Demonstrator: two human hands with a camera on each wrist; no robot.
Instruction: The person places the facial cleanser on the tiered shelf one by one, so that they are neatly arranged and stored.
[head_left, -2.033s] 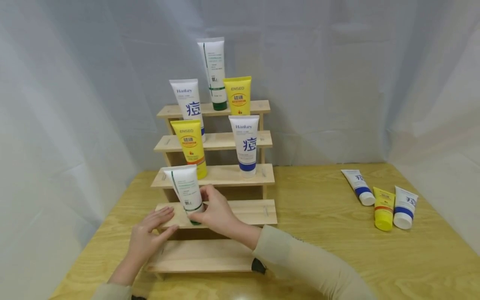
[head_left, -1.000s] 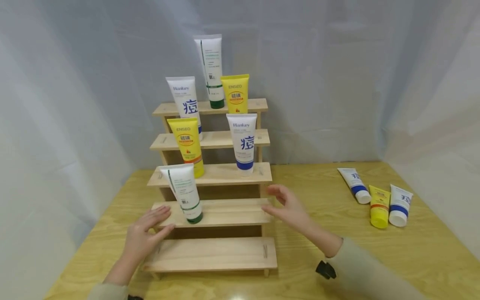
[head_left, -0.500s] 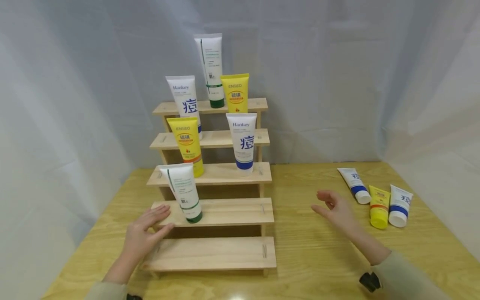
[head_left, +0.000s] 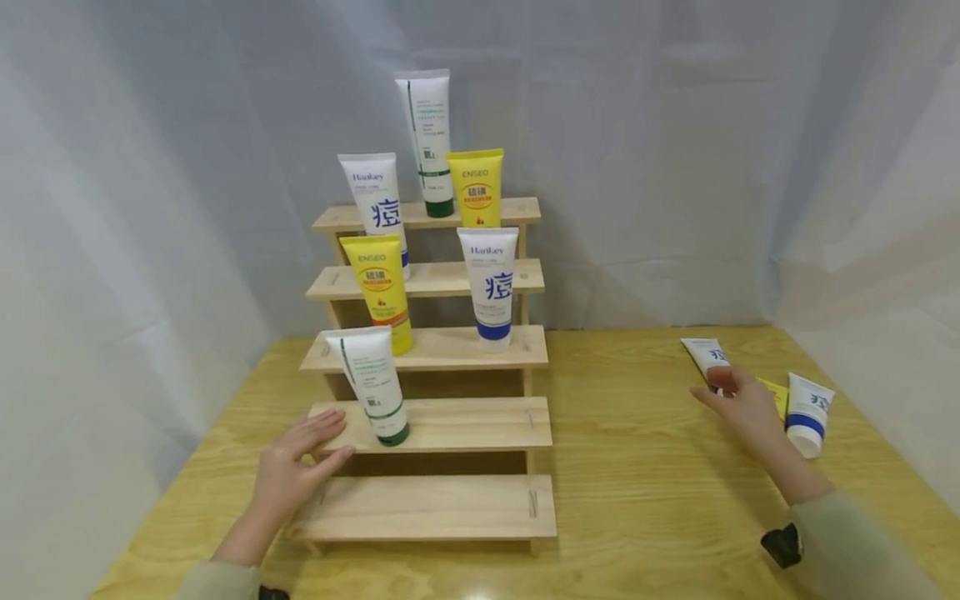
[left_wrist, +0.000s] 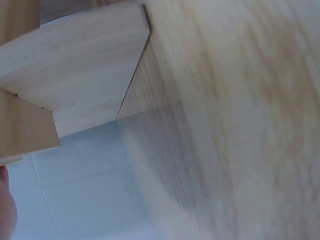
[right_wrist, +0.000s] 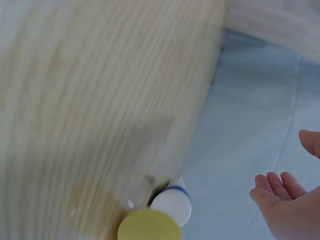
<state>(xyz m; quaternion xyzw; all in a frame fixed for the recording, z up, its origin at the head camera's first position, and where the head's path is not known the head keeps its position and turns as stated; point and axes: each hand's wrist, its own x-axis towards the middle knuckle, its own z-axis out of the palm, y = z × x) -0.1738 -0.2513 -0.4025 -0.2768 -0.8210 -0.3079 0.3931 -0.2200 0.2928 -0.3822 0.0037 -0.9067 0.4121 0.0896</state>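
In the head view, my left hand [head_left: 300, 458] rests at the left end of the second-lowest shelf of a wooden tiered stand [head_left: 465, 423]. A white tube with a green cap [head_left: 372, 385] stands just right of its fingers. My right hand [head_left: 753, 412] hovers around the loose tubes at right, holding nothing; thumb and fingers are apart in the right wrist view. It partly covers a lying white-and-blue tube [head_left: 702, 353] and a yellow tube [head_left: 777, 395]. Beside them lies another white-and-blue tube [head_left: 810, 410], fully visible. Only a fingertip [left_wrist: 5, 210] shows in the left wrist view.
Higher shelves carry a tall white-and-green tube [head_left: 429, 142], two yellow tubes [head_left: 382, 292] and two Hankey tubes [head_left: 491, 287]. The lowest shelf [head_left: 427, 507] is bare wood. Wood-grain table [head_left: 622, 475] extends around the stand, with a pale curtain [head_left: 637, 167] behind.
My right hand has let go of the white-and-green tube, which now stands on the second-lowest shelf, and has travelled right to the lying tubes. My left hand stays at the stand.
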